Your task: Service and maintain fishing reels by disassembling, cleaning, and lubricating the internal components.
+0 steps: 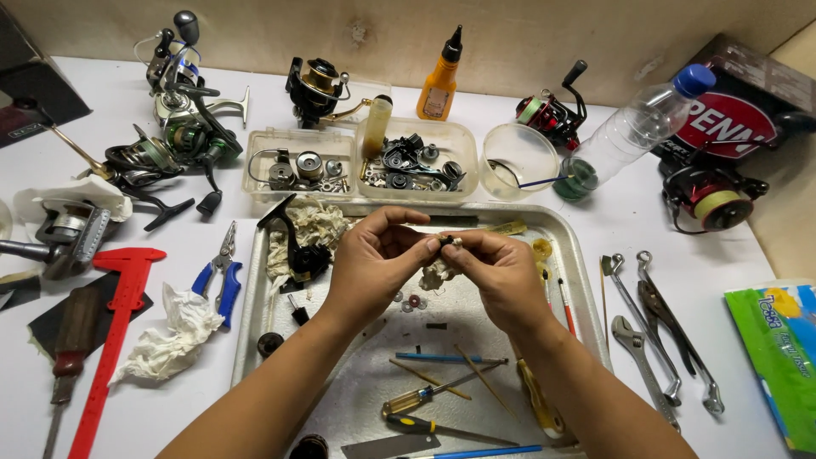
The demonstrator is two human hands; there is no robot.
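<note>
**Both hands joined at fingertips, mid-frame**

Both forearms enter from the bottom edge, bare, converging upward toward the centre. Left hand point(374, 259): back of hand facing up, wrist slightly bent, fingers curled inward, thumb and forefinger pinched toward the right. Right hand point(501, 272): back of hand up, knuckles raised, fingers folded under, thumb and forefinger tips meeting those of the left. The fingertips point(435, 245) of the two hands touch in a shared pinch on something small and dark, too small to identify. Both hands held raised, wrists apart, elbows out of view.
</note>
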